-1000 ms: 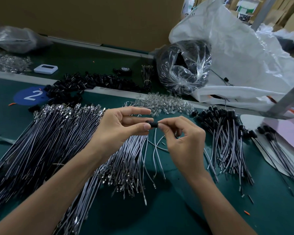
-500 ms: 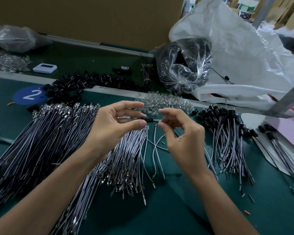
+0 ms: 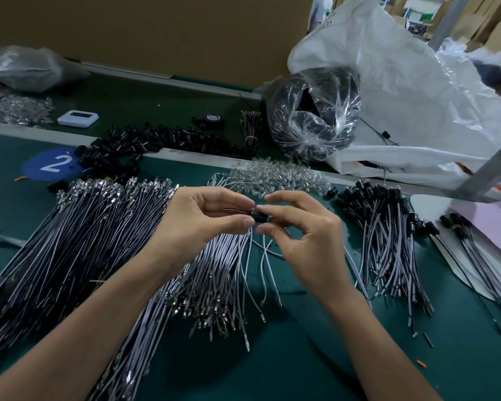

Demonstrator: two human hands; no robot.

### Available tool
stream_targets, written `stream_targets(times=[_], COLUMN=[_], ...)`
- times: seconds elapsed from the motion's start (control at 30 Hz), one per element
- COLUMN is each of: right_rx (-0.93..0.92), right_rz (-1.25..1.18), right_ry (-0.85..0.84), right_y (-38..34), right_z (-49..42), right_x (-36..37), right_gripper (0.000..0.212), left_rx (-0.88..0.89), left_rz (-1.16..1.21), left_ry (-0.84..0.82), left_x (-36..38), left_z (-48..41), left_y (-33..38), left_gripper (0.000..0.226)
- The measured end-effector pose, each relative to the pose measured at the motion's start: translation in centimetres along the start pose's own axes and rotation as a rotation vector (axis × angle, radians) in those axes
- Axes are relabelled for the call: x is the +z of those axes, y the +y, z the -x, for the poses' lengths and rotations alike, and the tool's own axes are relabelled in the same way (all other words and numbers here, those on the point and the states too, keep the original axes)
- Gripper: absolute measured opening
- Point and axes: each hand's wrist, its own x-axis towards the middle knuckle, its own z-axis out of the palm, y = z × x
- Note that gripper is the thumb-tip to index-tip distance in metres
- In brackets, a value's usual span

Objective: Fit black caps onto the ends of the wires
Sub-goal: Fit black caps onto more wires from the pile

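Work surface: green table (image 3: 301, 366). Both hands are raised over its middle, fingertips meeting. The left hand (image 3: 206, 218) pinches the end of the held wires (image 3: 262, 256) between thumb and forefinger, its other fingers curled behind. The right hand (image 3: 304, 235) pinches the black cap (image 3: 261, 217) between thumb and forefinger. The cap sits between the two sets of fingertips, clear of the table, and the held wires hang loose below it. Whether the cap is fully seated cannot be told. Uncapped wires (image 3: 70, 241) lie in a large fanned pile under the left forearm. Capped wires (image 3: 385, 241) lie in a separate heap on the right. Loose black caps (image 3: 145, 143) are heaped at the far left, partly over a blue sticker (image 3: 52, 164) marked 2. Beyond the hands lies a pile of clear parts (image 3: 278, 178). Containers: a clear plastic bag (image 3: 313, 114), open at the top, holds dark coiled material; it leans against a large white sack (image 3: 417, 96), whose contents are hidden. A second clear bag (image 3: 26, 68) lies at the far left, contents indistinct. A white device (image 3: 78, 118) and a tape roll (image 3: 213, 121) lie on the rear strip.
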Motion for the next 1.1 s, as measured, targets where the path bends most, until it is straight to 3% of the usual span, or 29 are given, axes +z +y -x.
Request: stream_targets(times=[0.2,0.3,0.43,0.53,0.63,0.77,0.83,0.9,0.93,1.0,1.03,1.1], right_rx=[0.023,-0.006,0.052,0.147,0.335,0.442,0.452,0.474,0.486,0.51,0.519,0.504], right_rz=[-0.054,0.055,0.114,0.043,-0.224,-0.734,-1.044,-1.262,-1.304,-1.266,-1.196,-1.003], right_ry=[0.039,0.049,0.066,0.078,0.049,0.049,0.069,0.119,0.141,0.122,0.087,-0.013], right_y=[0.0,0.0,0.6,1.2,1.4,1.2,1.1,1.1,1.0,0.9,0.8,0.4], right_z=[0.1,0.3,0.0,-0.6,-0.8,-1.1,-1.3,-1.4,-1.4,-1.3,-1.2,-0.9], right_x=[0.3,0.3,-0.6,-1.5,-2.0,-2.5,-2.8,-2.9,-3.0,-3.0,-2.8,-2.4], right_gripper=[0.016,0.013,0.018,0.019,0.019,0.016,0.015,0.008,0.009,0.017,0.023,0.037], left_rx=[-0.009,-0.012,0.03,0.053,0.077,0.006,-0.076,-0.13,-0.133,-0.13,-0.128,-0.112], left_rz=[0.041,0.024,0.007,0.072,0.089,0.088,0.051,0.002,0.012,0.103,0.145,0.117], left_ry=[0.039,0.057,0.225,0.378,0.412,0.325,0.13,-0.177,-0.292,-0.341,-0.297,-0.203], left_x=[0.2,0.4,-0.9,-2.2,-2.2,-2.3,-2.7,-2.7,-2.5,-1.9,-1.6,-1.0], left_z=[-0.1,0.1,-0.2,-0.5,-0.5,-0.6,-0.6,-0.4,-0.3,-0.3,-0.3,-0.2], left_y=[0.0,-0.1,0.5,0.8,0.8,0.9,1.0,1.1,1.1,1.2,1.2,1.2], left_gripper=[0.014,0.011,0.014,0.013,0.012,0.011,0.011,0.02,0.032,0.06,0.066,0.055])
